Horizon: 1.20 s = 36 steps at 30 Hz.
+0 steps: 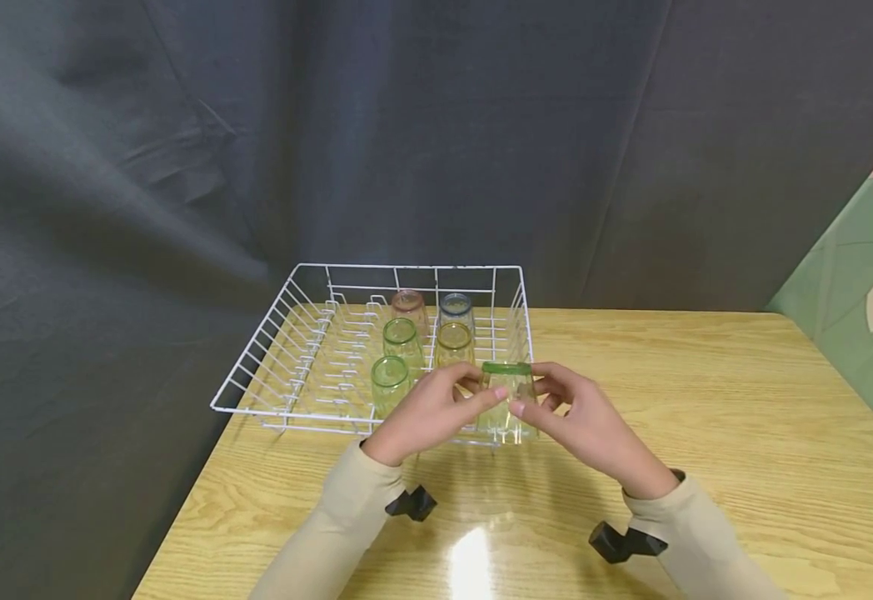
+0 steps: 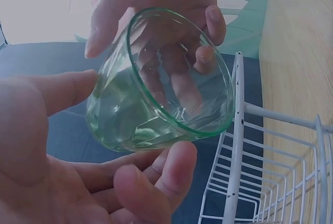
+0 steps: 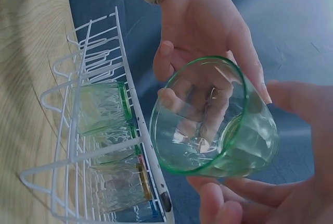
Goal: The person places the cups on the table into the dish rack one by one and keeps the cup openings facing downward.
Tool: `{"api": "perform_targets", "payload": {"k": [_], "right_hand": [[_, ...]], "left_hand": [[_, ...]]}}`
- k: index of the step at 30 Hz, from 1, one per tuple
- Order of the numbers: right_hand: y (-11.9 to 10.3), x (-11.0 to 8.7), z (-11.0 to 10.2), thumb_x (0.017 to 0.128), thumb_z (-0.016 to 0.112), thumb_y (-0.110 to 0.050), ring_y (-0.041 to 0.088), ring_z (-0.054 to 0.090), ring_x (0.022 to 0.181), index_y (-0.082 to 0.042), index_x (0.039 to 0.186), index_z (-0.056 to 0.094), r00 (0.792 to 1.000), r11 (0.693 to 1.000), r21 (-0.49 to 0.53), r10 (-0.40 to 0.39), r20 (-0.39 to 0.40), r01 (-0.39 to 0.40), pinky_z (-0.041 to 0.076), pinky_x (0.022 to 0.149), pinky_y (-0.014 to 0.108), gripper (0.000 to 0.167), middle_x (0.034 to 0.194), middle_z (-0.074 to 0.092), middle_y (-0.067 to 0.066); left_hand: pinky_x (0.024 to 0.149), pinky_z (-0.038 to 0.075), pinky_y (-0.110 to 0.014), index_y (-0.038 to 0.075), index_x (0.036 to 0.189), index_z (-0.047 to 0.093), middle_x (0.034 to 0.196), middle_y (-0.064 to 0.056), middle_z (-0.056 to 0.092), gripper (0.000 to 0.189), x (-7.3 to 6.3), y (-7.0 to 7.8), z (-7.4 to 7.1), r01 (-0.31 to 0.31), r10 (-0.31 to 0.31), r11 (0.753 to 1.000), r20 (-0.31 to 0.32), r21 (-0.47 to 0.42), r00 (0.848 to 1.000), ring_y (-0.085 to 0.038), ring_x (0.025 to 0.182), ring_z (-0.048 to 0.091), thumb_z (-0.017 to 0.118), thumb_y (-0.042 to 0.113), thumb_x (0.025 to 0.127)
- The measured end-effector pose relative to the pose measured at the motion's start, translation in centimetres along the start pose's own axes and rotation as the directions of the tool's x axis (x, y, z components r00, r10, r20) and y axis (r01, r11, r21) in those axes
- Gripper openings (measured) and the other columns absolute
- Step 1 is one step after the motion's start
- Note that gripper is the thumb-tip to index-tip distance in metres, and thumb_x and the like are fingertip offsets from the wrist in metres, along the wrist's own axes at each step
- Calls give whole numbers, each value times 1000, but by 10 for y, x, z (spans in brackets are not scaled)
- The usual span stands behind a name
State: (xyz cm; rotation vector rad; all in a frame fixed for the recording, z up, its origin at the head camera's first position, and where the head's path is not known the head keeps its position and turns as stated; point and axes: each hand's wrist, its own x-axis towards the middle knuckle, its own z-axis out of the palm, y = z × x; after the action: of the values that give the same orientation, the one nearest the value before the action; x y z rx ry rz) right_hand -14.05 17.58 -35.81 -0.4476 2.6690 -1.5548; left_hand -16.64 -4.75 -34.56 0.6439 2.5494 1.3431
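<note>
Between my two hands is a clear green-tinted drinking glass (image 1: 507, 407) with a green ring. My left hand (image 1: 440, 408) holds it from the left, thumb on the near side. From the right, my right hand (image 1: 575, 417) grips it with the thumb also in front. Both wrist views show the mouth of the glass (image 2: 182, 73) and the thumbs close together on its side. The held glass hangs over the front right corner of a white wire dish rack (image 1: 256, 411), partly hiding that corner.
Several glasses stand in the rack: two green ones (image 1: 390, 387), a yellow (image 1: 455, 342), a blue (image 1: 456, 312) and a pink one (image 1: 408, 308). Wire prongs (image 1: 342, 358) fill the rack's left side. A wooden table (image 1: 706, 417) lies beneath; a dark curtain (image 1: 481, 150) hangs behind.
</note>
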Motion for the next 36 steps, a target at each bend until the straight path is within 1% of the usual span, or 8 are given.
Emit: {"api": "perform_targets", "payload": {"k": [5, 11, 15, 21, 25, 29, 31, 36], "right_hand": [[-1, 0, 0, 86, 79, -35, 21, 57, 79, -7, 127, 61, 1000, 999, -47, 14, 16, -13, 46, 54, 28, 53, 107, 67, 6], [-1, 0, 0, 82, 84, -29, 20, 58, 80, -11, 126, 61, 999, 999, -19, -41, 8, 41, 47, 52, 27, 53, 112, 66, 10], [-1, 0, 1, 81, 85, -28, 20, 58, 81, -12, 127, 61, 998, 998, -15, -63, 0, 63, 48, 53, 26, 54, 113, 65, 7], [-1, -1, 3, 79, 87, -28, 21, 59, 83, -14, 127, 61, 997, 997, -20, -71, -21, 70, 48, 54, 26, 56, 114, 65, 4], [1, -1, 5, 77, 88, -29, 20, 59, 84, -16, 129, 61, 996, 995, -54, -85, -36, 83, 49, 54, 26, 59, 116, 66, 2], [1, -2, 7, 77, 88, -29, 19, 59, 85, -18, 129, 61, 992, 990, -93, -111, -55, 106, 48, 55, 26, 60, 118, 66, 0], [1, -1, 8, 76, 88, -28, 19, 59, 85, -19, 129, 61, 990, 988, -106, -122, -64, 115, 48, 54, 26, 60, 118, 66, 0], [1, -1, 11, 76, 89, -29, 19, 58, 85, -19, 130, 61, 988, 983, -136, -132, -75, 121, 48, 52, 27, 62, 119, 66, 1]], "left_hand": [[67, 53, -31, 9, 125, 62, 114, -1, 66, 51, -2, 1, -2, -12, 12, 1000, -2, 10, 1000, -11, 78, 63, 64, 50, 94], [65, 54, -31, 13, 123, 62, 113, -3, 65, 47, -4, 2, -5, -35, 35, 999, 2, -20, 999, -12, 79, 64, 69, 47, 92], [63, 54, -31, 14, 126, 61, 113, -3, 66, 49, -5, 4, -7, -39, 40, 999, 8, -21, 999, -12, 77, 64, 72, 46, 90], [63, 53, -31, 13, 132, 57, 115, 1, 64, 59, -7, 4, -7, -20, 20, 1000, 3, 0, 1000, -11, 77, 64, 73, 48, 88], [64, 54, -30, 14, 132, 58, 111, 3, 62, 63, -6, 3, -5, -36, 37, 998, -20, 43, 999, -10, 78, 64, 76, 51, 85], [67, 52, -26, 18, 130, 60, 106, 5, 60, 63, -6, 4, -3, -72, 80, 988, -57, 134, 995, -9, 79, 62, 77, 55, 82], [67, 51, -25, 19, 131, 60, 105, 6, 59, 65, -6, 4, -3, -77, 91, 982, -71, 172, 993, -9, 80, 61, 77, 56, 81], [66, 50, -25, 21, 132, 61, 101, 6, 59, 65, -6, 5, -4, -83, 100, 978, -79, 193, 992, -10, 79, 60, 79, 55, 80]]}}
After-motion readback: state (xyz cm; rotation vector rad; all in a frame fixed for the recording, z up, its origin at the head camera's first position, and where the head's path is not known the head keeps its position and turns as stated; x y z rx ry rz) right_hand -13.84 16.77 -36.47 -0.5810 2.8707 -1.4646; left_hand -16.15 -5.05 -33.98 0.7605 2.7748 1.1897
